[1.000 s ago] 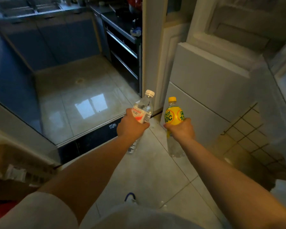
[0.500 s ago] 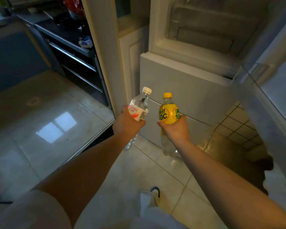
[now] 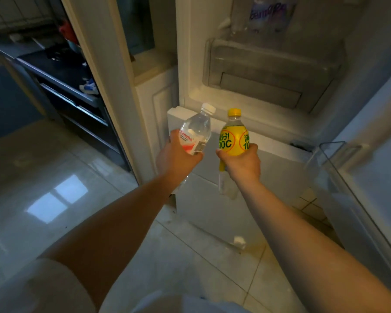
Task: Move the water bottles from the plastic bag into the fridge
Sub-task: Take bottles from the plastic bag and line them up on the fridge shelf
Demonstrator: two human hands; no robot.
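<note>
My left hand (image 3: pixel 175 160) grips a clear water bottle (image 3: pixel 198 127) with a white cap and a red-and-white label. A yellow-labelled bottle (image 3: pixel 233 137) with a yellow cap is held upright in my right hand (image 3: pixel 243 164). Both bottles are side by side in front of the open fridge (image 3: pixel 264 73), just below its lit upper compartment. A clear drawer (image 3: pixel 271 71) fills the bottom of that compartment. A bottle with a purple label (image 3: pixel 268 13) stands on the shelf above it. The plastic bag is out of view.
The open fridge door (image 3: pixel 375 177) with a clear door shelf (image 3: pixel 334 163) stands at the right. A closed lower fridge drawer front (image 3: pixel 212 199) is below my hands. A white door frame (image 3: pixel 99 75) and dark kitchen cabinets (image 3: pixel 72 93) lie left. Glossy tiled floor (image 3: pixel 54 177) spreads below.
I have stepped closer to the fridge and my view has risen, so its lit upper compartment now fills the top. Both bottles stay held in my hands, raised toward it.
</note>
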